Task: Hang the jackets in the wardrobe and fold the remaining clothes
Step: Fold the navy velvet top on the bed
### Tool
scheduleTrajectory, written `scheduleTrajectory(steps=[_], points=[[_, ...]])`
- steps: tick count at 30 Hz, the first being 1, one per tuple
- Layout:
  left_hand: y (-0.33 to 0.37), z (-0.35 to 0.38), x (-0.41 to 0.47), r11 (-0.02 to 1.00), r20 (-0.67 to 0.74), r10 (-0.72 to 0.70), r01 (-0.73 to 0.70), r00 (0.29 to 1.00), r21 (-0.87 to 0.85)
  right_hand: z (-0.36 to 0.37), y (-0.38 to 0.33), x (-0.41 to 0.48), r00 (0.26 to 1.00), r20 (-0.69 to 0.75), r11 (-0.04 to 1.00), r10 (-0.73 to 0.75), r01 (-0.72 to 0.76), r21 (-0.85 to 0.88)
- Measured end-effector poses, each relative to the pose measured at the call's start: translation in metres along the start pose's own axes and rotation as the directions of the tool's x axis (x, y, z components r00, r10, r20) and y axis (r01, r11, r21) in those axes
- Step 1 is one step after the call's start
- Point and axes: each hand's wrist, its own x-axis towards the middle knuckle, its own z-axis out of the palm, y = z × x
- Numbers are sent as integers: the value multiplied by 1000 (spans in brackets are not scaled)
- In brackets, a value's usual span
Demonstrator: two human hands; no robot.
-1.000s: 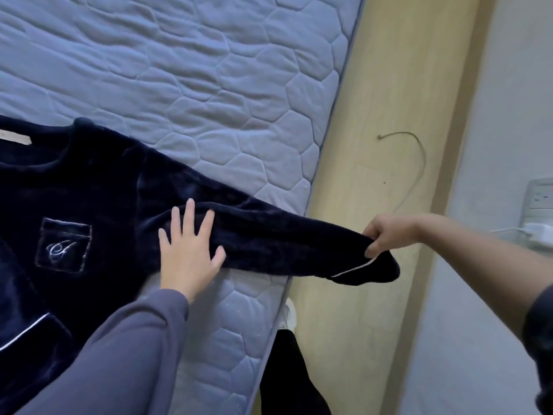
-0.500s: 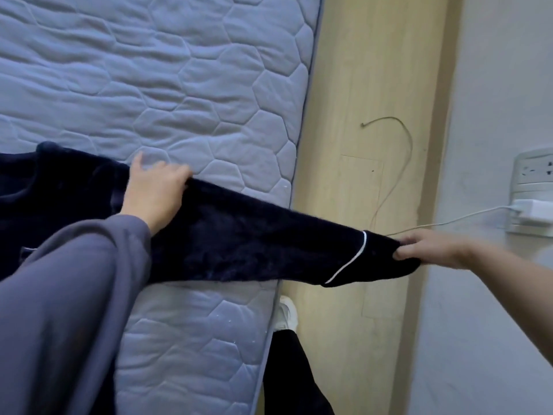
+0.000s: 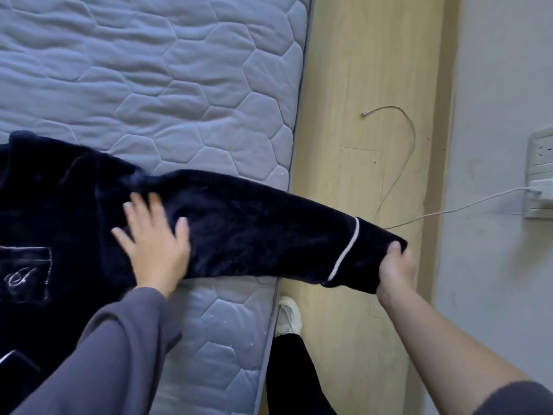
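A dark navy fleece top (image 3: 59, 211) with white piping and an embroidered chest pocket lies on the grey quilted mattress (image 3: 155, 85), at the left. Its sleeve (image 3: 254, 223) stretches right, past the mattress edge and over the floor. My right hand (image 3: 395, 271) pinches the cuff end of that sleeve and holds it up in the air. My left hand (image 3: 155, 244) lies flat, fingers spread, on the sleeve near the shoulder seam, pressing it onto the mattress. A grey sleeve covers my left arm.
A strip of light wood floor (image 3: 359, 85) runs between the mattress and the grey wall (image 3: 502, 85). A wall socket (image 3: 538, 175) holds a white charger whose cable (image 3: 404, 163) trails over the floor. My white shoe (image 3: 288, 316) and black trouser leg stand by the mattress edge.
My left hand has come back down from the sleeve's top edge to lie flat on the sleeve. My right hand has dropped lower and now holds the cuff from beneath.
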Motion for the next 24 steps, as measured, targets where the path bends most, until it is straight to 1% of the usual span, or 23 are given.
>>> scheduleTrajectory(steps=[1, 2, 3, 4, 5, 6, 7, 8, 9, 11, 12, 13, 16, 17, 18, 19, 20, 21, 22, 23, 24], points=[[3, 6, 1, 982, 42, 179, -181, 983, 53, -3, 5, 2, 996, -72, 998, -55, 52, -43], [4, 10, 4, 934, 68, 342, -347, 937, 88, -8, 10, 4, 989, -107, 993, -97, 89, -75], [4, 11, 10, 895, 56, 430, -433, 901, 105, -11, 13, 6, 986, -113, 989, -125, 114, -97], [2, 10, 17, 901, 13, 420, -419, 907, 117, -13, 16, 7, 985, -100, 985, -142, 130, -114], [-3, 8, 25, 944, -40, 316, -310, 948, 116, -13, 17, 8, 985, -85, 983, -148, 138, -119], [-8, 7, 32, 986, -87, 153, -146, 984, 81, -11, 16, 8, 987, -66, 985, -143, 136, -111], [-10, 8, 37, 999, -105, 6, -2, 994, 32, -8, 15, 8, 990, -45, 987, -133, 128, -100], [-7, 10, 40, 999, -98, -51, 52, 994, 9, -5, 15, 9, 992, -25, 988, -122, 119, -94], [2, 13, 38, 1000, -78, -11, 12, 997, 18, -2, 13, 9, 994, -7, 991, -107, 106, -86], [26, 22, 24, 983, -45, 182, -181, 982, 41, 1, 13, 10, 998, 23, 996, -65, 66, -63], [38, 28, 15, 968, -42, 251, -249, 967, 41, 1, 13, 9, 998, 38, 997, -47, 49, -56], [50, 32, 7, 958, -45, 284, -282, 958, 47, 0, 13, 7, 998, 48, 998, -40, 42, -48], [78, 42, -9, 947, -45, 308, -302, 950, 113, -10, 14, 2, 999, 45, 999, -18, 20, -29], [87, 43, -14, 924, -21, 364, -358, 931, 136, -14, 14, 0, 999, 47, 1000, -7, 7, -10], [93, 46, -21, 871, 20, 462, -459, 886, 174, -17, 14, -2, 998, 58, 1000, 5, -6, 19], [99, 51, -31, 780, 79, 586, -587, 807, 217, -19, 13, -5, 997, 81, 998, 13, -17, 53], [105, 56, -42, 661, 165, 694, -711, 701, 242, -21, 11, -10, 994, 112, 995, 14, -24, 92], [110, 58, -54, 566, 253, 755, -796, 605, 213, -23, 9, -16, 989, 147, 991, 12, -31, 127], [114, 57, -68, 558, 290, 776, -824, 560, 97, -26, 8, -24, 982, 190, 987, 8, -38, 155], [117, 51, -80, 626, 262, 767, -773, 586, -101, -27, 5, -35, 971, 237, 982, 7, -51, 181], [119, 38, -91, 695, 198, 708, -617, 678, -370, -28, 1, -47, 955, 295, 973, 3, -72, 221]])
